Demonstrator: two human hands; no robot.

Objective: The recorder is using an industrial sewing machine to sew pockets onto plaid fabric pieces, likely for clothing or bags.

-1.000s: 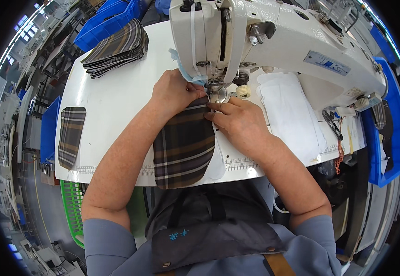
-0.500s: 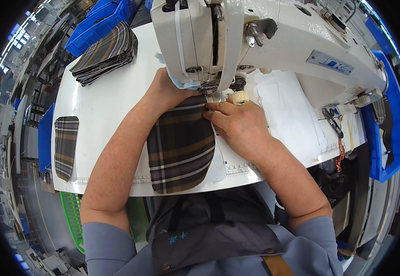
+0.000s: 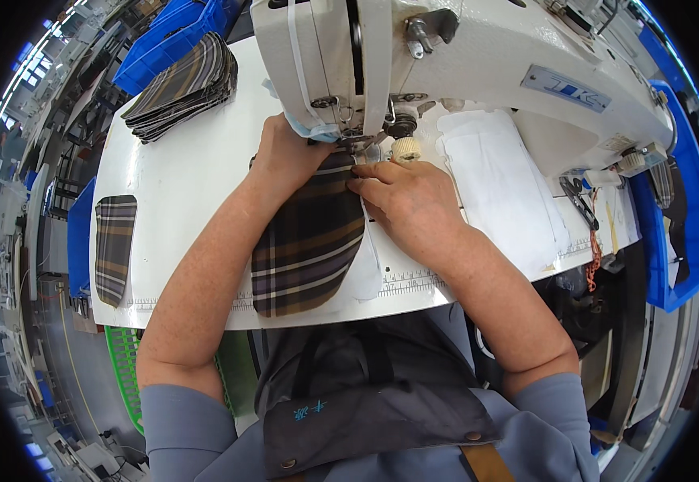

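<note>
A brown, black and white plaid fabric piece [image 3: 309,257] with a rounded near end lies under the needle area of a white sewing machine [image 3: 478,60]. Beneath its right side, a white sheet-like piece [image 3: 368,277] peeks out. My left hand [image 3: 285,159] rests at the fabric's far left; its thumb side touches the cloth, while the machine head hides most of its fingers. With fingertips pressed together on the fabric's right edge, my right hand [image 3: 414,205] sits just in front of a cream ribbed knob [image 3: 406,149]. The needle itself is hard to make out.
A stack of plaid pieces [image 3: 185,84] stands at the far left, before a blue bin [image 3: 161,44]. One plaid piece [image 3: 115,249] lies near the left edge. White sheets [image 3: 498,189] and black thread snips [image 3: 579,202] are on the right, beside another blue bin [image 3: 679,293].
The plaid piece has slid a little farther under the machine, both hands staying on it. The whole view has shifted slightly, so the table and machine appear higher.
</note>
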